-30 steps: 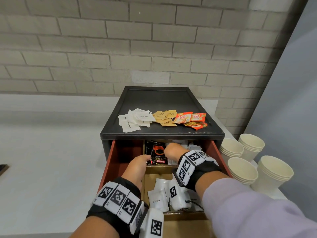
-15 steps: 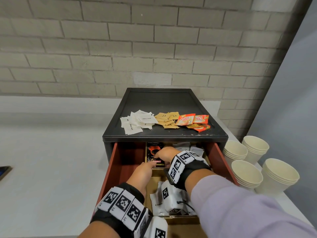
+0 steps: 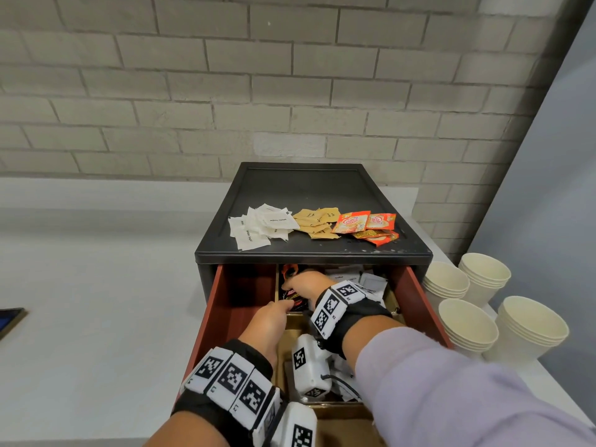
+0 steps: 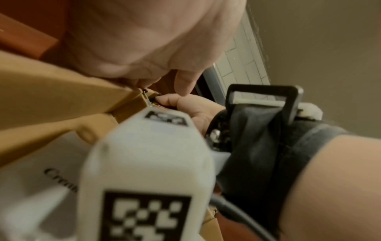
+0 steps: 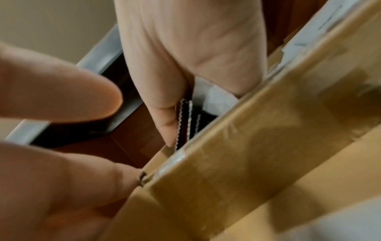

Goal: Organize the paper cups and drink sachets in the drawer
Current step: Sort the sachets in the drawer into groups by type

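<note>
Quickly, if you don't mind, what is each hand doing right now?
Left hand: open, fingertips touching the cardboard divider.
Right hand: closed, pinching black sachets in the drawer.

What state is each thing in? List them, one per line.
Drawer: pulled open.
Black coffee sachets: upright in the rear cardboard compartment, pinched by the right hand.
Left hand: fingers on the cardboard divider, holding nothing.
White sugar sachets: loose pile on the cabinet top.
Brown sachets: loose pile beside them.
Orange sachets: loose pile, overlapping.
Paper cups: four upright stacks outside the drawer.
</note>
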Demonstrator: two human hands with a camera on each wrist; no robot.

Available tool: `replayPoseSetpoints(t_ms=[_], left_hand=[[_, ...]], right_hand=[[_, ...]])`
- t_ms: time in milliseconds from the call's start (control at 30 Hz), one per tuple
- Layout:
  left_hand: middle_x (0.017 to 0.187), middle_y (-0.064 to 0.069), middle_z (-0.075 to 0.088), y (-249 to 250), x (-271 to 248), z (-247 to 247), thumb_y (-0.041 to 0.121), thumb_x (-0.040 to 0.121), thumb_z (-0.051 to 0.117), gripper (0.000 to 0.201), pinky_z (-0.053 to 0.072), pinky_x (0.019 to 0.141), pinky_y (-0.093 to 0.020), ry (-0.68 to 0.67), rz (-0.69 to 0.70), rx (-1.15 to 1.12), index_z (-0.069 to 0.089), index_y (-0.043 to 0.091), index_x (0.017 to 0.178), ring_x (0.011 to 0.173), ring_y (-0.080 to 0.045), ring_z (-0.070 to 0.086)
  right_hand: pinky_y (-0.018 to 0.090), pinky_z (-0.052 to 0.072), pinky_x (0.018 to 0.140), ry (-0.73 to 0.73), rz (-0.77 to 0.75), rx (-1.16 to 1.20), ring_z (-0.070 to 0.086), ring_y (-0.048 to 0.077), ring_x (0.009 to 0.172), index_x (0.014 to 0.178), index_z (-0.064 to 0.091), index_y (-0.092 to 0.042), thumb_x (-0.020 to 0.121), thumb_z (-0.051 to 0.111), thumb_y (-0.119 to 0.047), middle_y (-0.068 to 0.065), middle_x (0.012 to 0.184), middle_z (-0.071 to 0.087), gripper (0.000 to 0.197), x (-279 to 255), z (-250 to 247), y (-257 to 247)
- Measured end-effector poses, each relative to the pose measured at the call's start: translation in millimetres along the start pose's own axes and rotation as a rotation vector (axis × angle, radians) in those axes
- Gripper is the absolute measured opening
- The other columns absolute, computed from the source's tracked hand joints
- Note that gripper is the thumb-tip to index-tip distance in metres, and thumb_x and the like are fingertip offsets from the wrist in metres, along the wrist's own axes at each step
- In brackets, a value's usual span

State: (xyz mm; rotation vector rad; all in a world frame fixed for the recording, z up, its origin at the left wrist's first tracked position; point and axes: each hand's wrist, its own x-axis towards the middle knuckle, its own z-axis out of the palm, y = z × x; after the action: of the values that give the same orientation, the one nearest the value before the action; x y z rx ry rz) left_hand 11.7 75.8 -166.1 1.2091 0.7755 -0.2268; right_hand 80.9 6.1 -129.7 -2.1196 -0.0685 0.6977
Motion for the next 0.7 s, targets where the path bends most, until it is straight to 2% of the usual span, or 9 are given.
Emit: replayPoseSetpoints(t_ms=[133,267,333,400,467,533,567,633,700], left_hand=[[0.134,-0.019,0.052,3.7,-3.8,-2.3,0.034,0.091,0.053,0.051,0.043,0.103,-0.048,-0.021,0.032,-0.012,0.049,0.007,0.134,0.122,-0.035,0.051],[0.135,-0.020,0.052,7.7,-4.0,-5.1,0.034,0.093,0.052,0.050,0.044,0.102,-0.045,0.004,0.045,-0.021,0.048,0.008,0.135,0.124,-0.036,0.050],[0.141,-0.019,0.046,8.0,-7.0,-6.8,0.035,0.093,0.052,0.051,0.040,0.103,-0.045,0.013,0.055,-0.006,0.046,0.009,0.137,0.131,-0.036,0.043],[0.142,-0.019,0.045,8.9,-7.3,-8.1,0.034,0.092,0.052,0.051,0.041,0.101,-0.045,0.030,0.063,-0.005,0.045,0.010,0.137,0.131,-0.036,0.042],[0.131,-0.020,0.054,9.7,-10.9,-9.2,0.030,0.094,0.051,0.046,0.050,0.083,-0.039,0.032,0.073,-0.012,0.048,0.009,0.135,0.119,-0.036,0.052],[0.093,-0.015,0.064,10.9,-14.4,-9.1,0.025,0.095,0.049,0.037,0.047,0.060,-0.031,0.030,0.109,-0.002,0.055,0.006,0.127,0.084,-0.027,0.061],[0.079,-0.010,0.059,11.4,-16.2,-8.6,0.023,0.095,0.049,0.035,0.044,0.057,-0.030,0.035,0.124,0.000,0.056,0.005,0.125,0.072,-0.023,0.057],[0.087,-0.010,0.058,14.2,-16.7,-7.2,0.020,0.094,0.052,0.037,0.048,0.068,-0.035,0.050,0.122,0.009,0.052,0.003,0.128,0.079,-0.023,0.056],[0.117,-0.021,0.058,15.7,-18.2,-7.1,0.015,0.093,0.054,0.042,0.047,0.093,-0.044,0.081,0.115,0.055,0.048,0.000,0.131,0.107,-0.034,0.056]], right_hand=[[0.036,0.037,0.106,0.066,0.048,0.039,0.039,0.032,0.132,0.135,0.040,0.005,0.099,0.044,-0.019,0.019,0.143,0.040,0.044,-0.4,-13.3,-3.1],[0.027,0.050,0.078,0.152,-0.011,0.261,0.054,0.029,0.120,0.128,0.052,0.000,0.091,0.054,-0.011,0.017,0.134,0.052,0.039,0.9,-36.2,19.2],[0.031,0.049,0.086,0.174,0.006,0.218,0.053,0.030,0.121,0.128,0.051,0.001,0.093,0.052,-0.012,0.017,0.135,0.051,0.038,-0.4,-41.8,20.6],[0.035,0.039,0.102,0.156,0.070,-0.050,0.044,0.031,0.128,0.133,0.043,0.003,0.099,0.042,-0.019,0.015,0.141,0.044,0.040,-6.2,-43.2,10.9],[0.035,0.032,0.106,0.183,0.084,-0.262,0.040,0.032,0.130,0.136,0.039,0.004,0.102,0.035,-0.028,0.017,0.143,0.040,0.046,-13.4,-42.9,4.8],[0.037,0.036,0.104,0.111,0.007,-0.487,0.046,0.032,0.125,0.133,0.043,0.004,0.099,0.041,-0.033,0.018,0.137,0.047,0.050,-17.6,-40.2,3.4],[0.037,0.040,0.102,0.067,-0.022,-0.543,0.049,0.030,0.121,0.132,0.045,0.002,0.096,0.049,-0.033,0.017,0.132,0.051,0.050,-18.3,-38.3,5.9],[0.035,0.043,0.097,0.010,-0.104,-0.533,0.054,0.027,0.115,0.129,0.049,-0.004,0.090,0.059,-0.029,0.013,0.126,0.056,0.048,-20.8,-35.2,6.5],[0.031,0.043,0.090,-0.047,-0.214,-0.573,0.056,0.024,0.109,0.126,0.054,-0.008,0.089,0.062,-0.022,0.010,0.122,0.060,0.040,-20.6,-34.0,5.9]])
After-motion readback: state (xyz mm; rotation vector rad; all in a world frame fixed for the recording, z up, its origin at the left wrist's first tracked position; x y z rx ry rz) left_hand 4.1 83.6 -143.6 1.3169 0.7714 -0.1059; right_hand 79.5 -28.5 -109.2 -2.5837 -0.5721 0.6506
